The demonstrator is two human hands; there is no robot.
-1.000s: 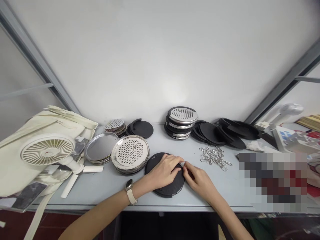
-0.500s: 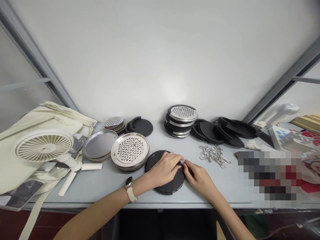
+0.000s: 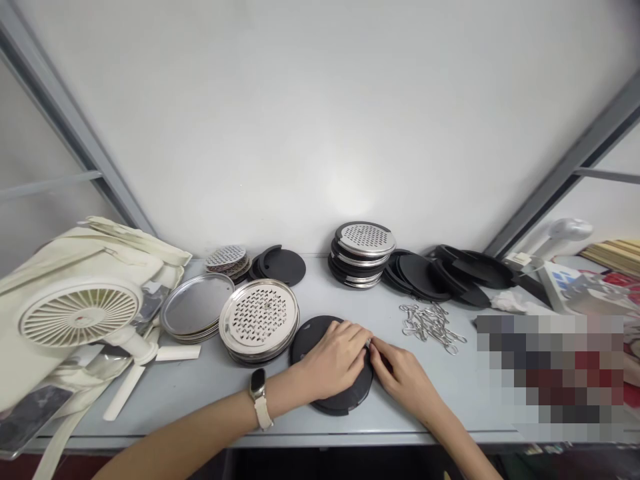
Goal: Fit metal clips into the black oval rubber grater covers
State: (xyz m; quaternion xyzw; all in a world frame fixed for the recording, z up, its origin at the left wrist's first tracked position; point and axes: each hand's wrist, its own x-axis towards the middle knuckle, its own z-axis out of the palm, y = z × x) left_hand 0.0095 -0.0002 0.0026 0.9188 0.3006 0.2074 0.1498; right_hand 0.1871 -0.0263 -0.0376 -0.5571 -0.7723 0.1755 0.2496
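Observation:
A round black disc (image 3: 315, 333) lies on the grey table (image 3: 200, 390) in front of me. My left hand (image 3: 336, 359), with a watch on the wrist, rests on top of the disc with its fingers curled over the right edge. My right hand (image 3: 403, 375) meets it at that edge, thumb and fingers pinched on a small metal piece (image 3: 369, 343) that I can barely make out. A pile of loose metal clips (image 3: 431, 323) lies just beyond my right hand.
A perforated steel plate (image 3: 259, 311) tops a stack left of the disc, beside plain steel plates (image 3: 196, 307). Further back stand a grater stack (image 3: 363, 245) and black discs (image 3: 434, 271). A cream fan (image 3: 79, 317) and cloth bag fill the left.
Both hands stay at the disc's right edge with hardly any movement; the view has tipped slightly, so everything sits a little lower in the picture.

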